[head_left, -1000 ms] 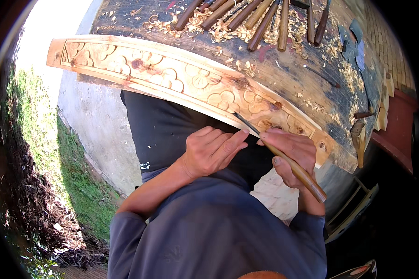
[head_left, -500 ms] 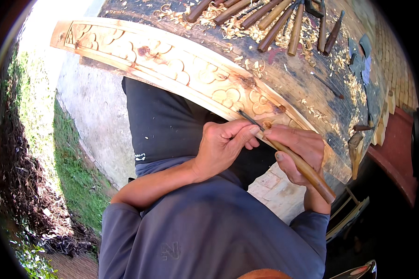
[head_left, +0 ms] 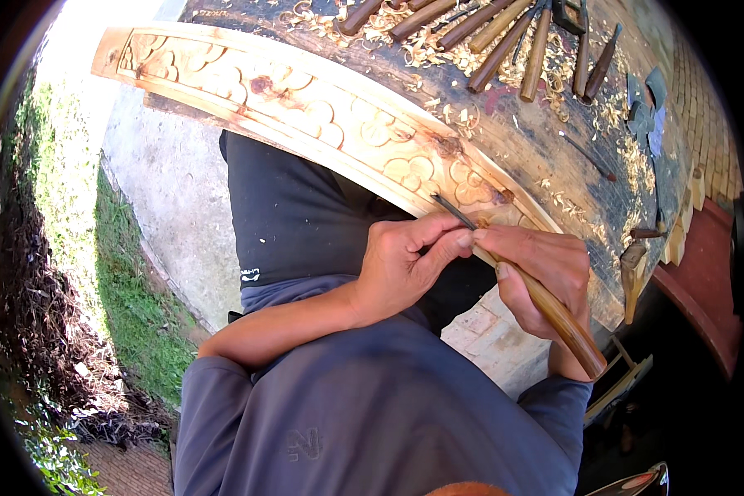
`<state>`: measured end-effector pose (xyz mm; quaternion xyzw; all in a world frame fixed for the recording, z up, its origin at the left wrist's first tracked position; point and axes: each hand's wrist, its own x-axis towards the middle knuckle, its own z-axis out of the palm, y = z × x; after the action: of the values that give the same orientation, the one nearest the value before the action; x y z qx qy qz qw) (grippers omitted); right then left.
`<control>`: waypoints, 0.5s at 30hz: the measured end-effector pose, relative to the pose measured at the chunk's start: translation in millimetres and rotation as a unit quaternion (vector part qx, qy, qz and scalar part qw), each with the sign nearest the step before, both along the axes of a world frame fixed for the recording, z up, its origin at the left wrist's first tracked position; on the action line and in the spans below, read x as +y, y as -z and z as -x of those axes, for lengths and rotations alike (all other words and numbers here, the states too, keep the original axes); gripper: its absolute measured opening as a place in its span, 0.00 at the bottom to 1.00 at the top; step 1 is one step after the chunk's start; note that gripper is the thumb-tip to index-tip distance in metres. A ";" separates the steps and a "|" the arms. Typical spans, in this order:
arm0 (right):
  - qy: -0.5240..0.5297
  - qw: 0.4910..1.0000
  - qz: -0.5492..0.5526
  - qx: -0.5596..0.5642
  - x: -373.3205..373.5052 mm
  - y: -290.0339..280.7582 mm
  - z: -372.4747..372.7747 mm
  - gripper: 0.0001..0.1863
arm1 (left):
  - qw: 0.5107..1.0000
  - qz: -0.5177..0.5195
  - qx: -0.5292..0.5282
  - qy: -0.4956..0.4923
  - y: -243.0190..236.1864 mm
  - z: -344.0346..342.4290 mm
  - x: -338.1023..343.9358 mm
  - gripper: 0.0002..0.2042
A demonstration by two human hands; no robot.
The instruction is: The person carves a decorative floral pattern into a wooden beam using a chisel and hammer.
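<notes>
A carving chisel (head_left: 546, 304) with a long wooden handle and a thin dark blade lies slantwise across the near edge of a carved wooden board (head_left: 306, 91). My right hand (head_left: 546, 264) is wrapped round the handle's upper part. At the blade, my left hand (head_left: 413, 260) pinches the chisel with thumb and fingers, close to the board's border. The blade's tip rests at that border, below a carved flower (head_left: 409, 172). Flowers and cloud-like curves in relief run along the pale board, which has several dark knots.
Several wood-handled chisels (head_left: 504, 54) lie at the back of the scarred workbench (head_left: 546, 157) among curled shavings (head_left: 430, 54). A thin dark tool (head_left: 589, 157) lies to the right, near a wooden mallet-like tool (head_left: 632, 273). Grass (head_left: 132, 273) and paving are at left.
Both hands and the chisel appear slightly farther right, and the tools on the bench have shifted similarly in the view. The hold on the chisel looks the same.
</notes>
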<state>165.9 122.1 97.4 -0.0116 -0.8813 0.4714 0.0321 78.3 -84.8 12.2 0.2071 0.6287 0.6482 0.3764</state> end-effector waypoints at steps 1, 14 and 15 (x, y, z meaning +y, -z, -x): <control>0.005 1.000 -0.004 -0.002 -1.9 -1.5 2.0 0.19 | 0.996 -0.010 0.088 0.002 -1.0 -0.4 -4.2 0.09; -0.001 0.999 0.012 -0.038 3.4 -7.8 20.9 0.14 | 0.874 -0.002 0.485 -0.022 29.2 3.8 -3.6 0.40; -0.006 0.999 0.011 -0.038 4.2 -7.6 21.9 0.14 | 0.868 -0.004 0.496 -0.030 29.4 5.5 -2.7 0.38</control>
<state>144.0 126.3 104.9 -0.0243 -0.8764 0.4809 -0.0041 72.8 -87.5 -17.2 0.4834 0.7359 0.4741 -0.0054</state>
